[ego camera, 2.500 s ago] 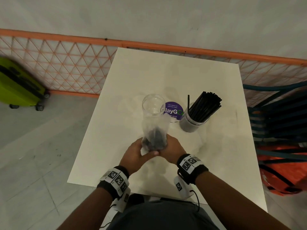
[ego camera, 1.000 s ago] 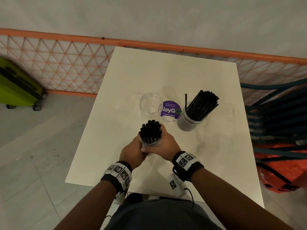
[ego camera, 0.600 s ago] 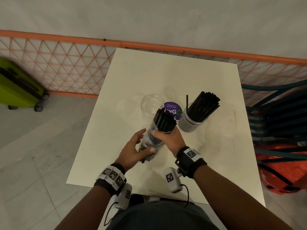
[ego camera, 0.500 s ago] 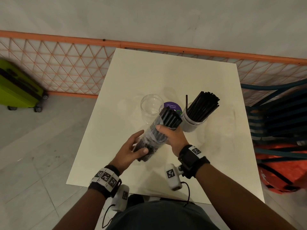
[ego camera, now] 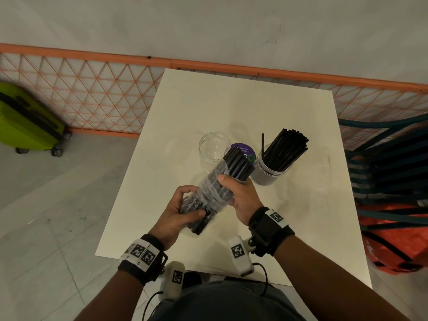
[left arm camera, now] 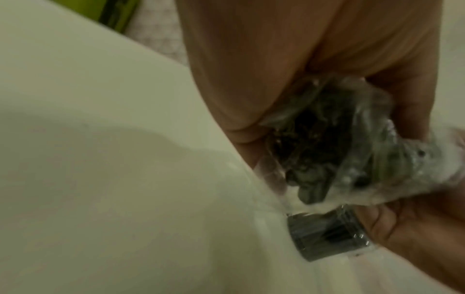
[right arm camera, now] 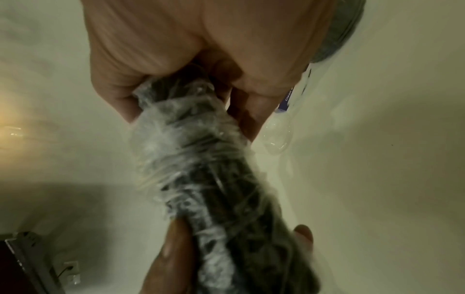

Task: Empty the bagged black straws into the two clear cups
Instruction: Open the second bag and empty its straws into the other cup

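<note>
From the head view I see the whole layout: my left hand point(ego camera: 178, 212) is curled round the lower end of the bag of black straws point(ego camera: 209, 195), my right hand point(ego camera: 240, 193) is wrapped round it higher up, and the bundle is held tilted above the white table point(ego camera: 231, 107), its open top pointing away from me toward the empty clear cup point(ego camera: 214, 149). Just right of that cup lies a purple round sticker point(ego camera: 243, 150), and beyond it stands the second clear cup point(ego camera: 271, 170), already packed with leaning black straws point(ego camera: 286, 149). None of that arrangement shows properly at my wrists. The left wrist view gives me the closed bottom of the bag point(left arm camera: 334, 143) instead, bunched clear film over dark straw ends, pinched between my palm and fingers point(left arm camera: 402, 95), with the filled cup point(left arm camera: 327, 234) small beyond it. The right wrist view looks down the length of the bag point(right arm camera: 201, 159): crinkled, whitish plastic stretched tight over the dark bundle, my right fingers closed about it near the lens, my left fingertips point(right arm camera: 176, 244) gripping the far end. In the head view the bare straw tips point(ego camera: 238, 164) stick out of the bag past my right thumb. A green suitcase point(ego camera: 25, 126) stands on the floor to the left.
</note>
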Demonstrator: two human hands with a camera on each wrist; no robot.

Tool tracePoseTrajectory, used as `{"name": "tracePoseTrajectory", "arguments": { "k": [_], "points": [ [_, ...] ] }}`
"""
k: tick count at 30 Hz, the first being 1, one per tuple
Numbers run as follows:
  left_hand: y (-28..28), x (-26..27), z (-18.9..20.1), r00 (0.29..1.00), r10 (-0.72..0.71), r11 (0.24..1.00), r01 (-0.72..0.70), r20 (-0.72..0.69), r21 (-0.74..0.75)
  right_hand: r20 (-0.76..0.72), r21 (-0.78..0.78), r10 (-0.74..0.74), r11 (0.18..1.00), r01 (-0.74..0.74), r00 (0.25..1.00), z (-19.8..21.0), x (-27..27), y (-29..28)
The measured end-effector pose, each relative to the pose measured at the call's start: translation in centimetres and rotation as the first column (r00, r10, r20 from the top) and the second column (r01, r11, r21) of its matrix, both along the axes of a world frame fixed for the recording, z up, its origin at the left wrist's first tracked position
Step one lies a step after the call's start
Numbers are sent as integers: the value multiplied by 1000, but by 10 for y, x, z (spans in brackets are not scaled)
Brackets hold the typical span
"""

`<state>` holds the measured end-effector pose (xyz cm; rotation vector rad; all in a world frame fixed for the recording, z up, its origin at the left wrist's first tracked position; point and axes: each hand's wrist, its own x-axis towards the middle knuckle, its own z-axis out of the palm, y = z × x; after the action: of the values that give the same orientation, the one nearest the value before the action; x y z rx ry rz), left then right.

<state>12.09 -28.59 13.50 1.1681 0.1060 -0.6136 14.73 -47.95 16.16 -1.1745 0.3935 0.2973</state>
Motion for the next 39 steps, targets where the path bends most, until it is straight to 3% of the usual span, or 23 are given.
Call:
{"name": "tracePoseTrajectory", "arguments": {
  "k": [6, 9, 12, 15, 17, 18, 19, 20, 22, 23, 25, 27, 29, 31, 33, 35, 37, 39],
  "points": [
    [-8, -3, 7, 1000, 9, 1000, -9, -19, -11, 21, -76, -10, 997, 12, 1000, 9, 2, 4],
    [-10, -6, 7, 997, 3, 994, -12, -74, -112, 7, -60, -55, 997, 55, 998, 16, 5, 4],
    [-18, -7, 12, 990, 44, 973, -73, -137, -218, 76, -86, 0, 996, 7, 997, 29, 9, 7],
    [-22, -5, 19, 984, 103, 952, -139, -142, -274, 101, -205, 102, 976, -80, 990, 45, 18, 0],
    [-17, -1, 25, 982, 116, 946, -154, -146, -284, 168, -382, 106, 924, -35, 980, 56, 24, -13],
    [-13, 1, 28, 982, 124, 951, -159, -144, -265, 271, -537, 148, 844, 22, 951, 62, 26, -21],
    [-8, 4, 33, 982, 132, 959, -161, -135, -232, 378, -699, 266, 710, 85, 886, 67, 28, -30],
    [-2, 8, 39, 983, 137, 967, -160, -125, -196, 429, -842, 457, 514, 162, 779, 72, 30, -37],
    [7, 15, 55, 988, 119, 983, -131, -98, -128, 275, -932, 815, 94, 351, 511, 76, 37, -41],
    [10, 20, 65, 993, 92, 991, -98, -74, -88, 156, -916, 901, -21, 400, 404, 77, 40, -39],
    [11, 29, 89, 1000, -1, 1000, 1, 2, 8, 19, -915, 954, -104, 391, 298, 77, 48, -27],
    [8, 42, 115, 988, -79, 983, 56, 129, 173, 45, -948, 954, -52, 313, 295, 76, 59, -12],
    [6, 61, 140, 950, -152, 912, 28, 273, 408, 154, -968, 924, 70, 242, 350, 81, 72, 0],
    [4, 81, 164, 908, -252, 780, -15, 335, 626, 266, -957, 875, 191, 216, 404, 87, 80, 6],
    [-3, 97, 188, 857, -379, 591, -66, 349, 804, 328, -944, 820, 274, 182, 469, 90, 88, 8],
    [-14, 110, 207, 818, -431, 483, -146, 380, 863, 354, -930, 732, 339, 140, 582, 84, 102, 9],
    [-27, 120, 222, 833, -389, 530, -147, 394, 835, 376, -905, 585, 398, 149, 719, 75, 115, 10],
    [-37, 128, 229, 842, -378, 576, -111, 384, 810, 440, -824, 398, 536, 185, 805, 68, 121, 6]
  ]
}}
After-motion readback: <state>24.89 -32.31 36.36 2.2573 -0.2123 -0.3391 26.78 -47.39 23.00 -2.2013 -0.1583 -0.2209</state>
